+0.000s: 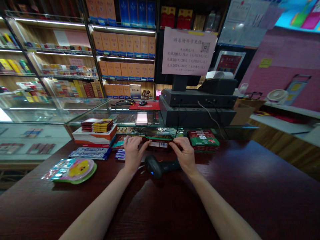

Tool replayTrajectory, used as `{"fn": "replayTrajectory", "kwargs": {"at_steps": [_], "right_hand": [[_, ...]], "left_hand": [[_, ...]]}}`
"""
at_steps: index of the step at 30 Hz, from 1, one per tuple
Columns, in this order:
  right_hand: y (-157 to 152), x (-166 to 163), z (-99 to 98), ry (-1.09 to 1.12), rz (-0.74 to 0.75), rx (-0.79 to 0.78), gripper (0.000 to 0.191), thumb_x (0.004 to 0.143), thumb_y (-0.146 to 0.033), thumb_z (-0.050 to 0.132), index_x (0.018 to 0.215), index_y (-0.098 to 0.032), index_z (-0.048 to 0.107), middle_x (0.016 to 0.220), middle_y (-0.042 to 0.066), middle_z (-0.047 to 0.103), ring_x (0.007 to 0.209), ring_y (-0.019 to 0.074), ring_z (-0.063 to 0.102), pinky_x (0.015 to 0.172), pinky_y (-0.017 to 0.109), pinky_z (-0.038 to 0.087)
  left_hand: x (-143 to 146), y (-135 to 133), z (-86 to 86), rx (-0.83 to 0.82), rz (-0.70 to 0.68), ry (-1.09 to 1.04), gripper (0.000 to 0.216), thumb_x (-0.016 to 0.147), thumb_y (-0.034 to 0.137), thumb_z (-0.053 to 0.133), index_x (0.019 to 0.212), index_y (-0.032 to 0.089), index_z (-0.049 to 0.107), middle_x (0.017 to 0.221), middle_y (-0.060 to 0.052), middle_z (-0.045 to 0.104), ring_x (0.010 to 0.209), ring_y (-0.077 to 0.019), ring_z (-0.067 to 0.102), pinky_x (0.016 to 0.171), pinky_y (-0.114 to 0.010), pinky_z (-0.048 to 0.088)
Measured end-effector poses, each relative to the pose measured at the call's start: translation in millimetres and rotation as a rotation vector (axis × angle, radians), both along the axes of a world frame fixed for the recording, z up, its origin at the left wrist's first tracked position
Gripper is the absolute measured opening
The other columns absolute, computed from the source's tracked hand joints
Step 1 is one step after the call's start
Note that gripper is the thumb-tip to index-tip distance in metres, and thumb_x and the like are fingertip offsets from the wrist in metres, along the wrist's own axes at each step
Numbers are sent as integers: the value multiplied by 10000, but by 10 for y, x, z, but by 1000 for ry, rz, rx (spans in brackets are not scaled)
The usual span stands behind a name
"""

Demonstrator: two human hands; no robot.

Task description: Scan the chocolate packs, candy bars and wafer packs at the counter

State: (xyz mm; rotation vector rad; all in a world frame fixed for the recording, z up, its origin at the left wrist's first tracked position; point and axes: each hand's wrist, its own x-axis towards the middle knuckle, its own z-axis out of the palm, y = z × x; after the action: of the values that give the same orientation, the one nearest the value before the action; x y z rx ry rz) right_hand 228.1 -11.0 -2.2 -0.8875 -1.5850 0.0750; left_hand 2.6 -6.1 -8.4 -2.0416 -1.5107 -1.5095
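Note:
My left hand and my right hand each grip one end of a long dark red carton with a white barcode label, held just above the dark wooden counter. Fingers of both hands curl round the carton's ends. A black handheld barcode scanner lies on the counter between my wrists, a small blue light on its head. Its handle runs under my right hand.
A stack of orange and red cartons sits left, blue packets and a yellow-duck toy pack in front of it. Green-red cartons lie right. Behind stands a black till with a pink sign, and lit shelves.

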Motion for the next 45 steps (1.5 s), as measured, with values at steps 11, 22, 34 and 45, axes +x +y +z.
{"fn": "replayTrajectory", "kwargs": {"at_steps": [11,22,34,45], "right_hand": [[-22,-51,-4,86,-39,-238,251,928,-450,630,814,-226,638,771,-1,635,731,171,594,671,276,449],[-27,8,139,249,-84,-224,287,890,-474,657,772,-214,632,691,-24,615,615,145,538,607,264,418],[-51,32,268,390,3,-318,285,819,-469,728,759,-198,666,677,0,682,619,167,604,603,282,461],[-96,-40,211,349,98,-339,271,847,-460,706,772,-203,664,671,-14,659,603,151,573,583,266,435]], "left_hand": [[59,6,11,52,-6,-164,314,880,374,709,1126,242,565,892,11,680,972,-216,657,1067,-450,383],[51,-100,189,33,-198,90,294,957,324,595,1244,264,613,1150,-43,695,1147,-235,574,1190,-535,283],[-117,-86,269,25,-273,397,962,780,528,781,1569,281,289,1368,-108,540,1325,-317,442,1225,-603,205],[-172,-193,336,-5,-227,399,935,803,434,762,1569,336,234,1343,-85,523,1300,-312,463,1227,-642,178]]}}
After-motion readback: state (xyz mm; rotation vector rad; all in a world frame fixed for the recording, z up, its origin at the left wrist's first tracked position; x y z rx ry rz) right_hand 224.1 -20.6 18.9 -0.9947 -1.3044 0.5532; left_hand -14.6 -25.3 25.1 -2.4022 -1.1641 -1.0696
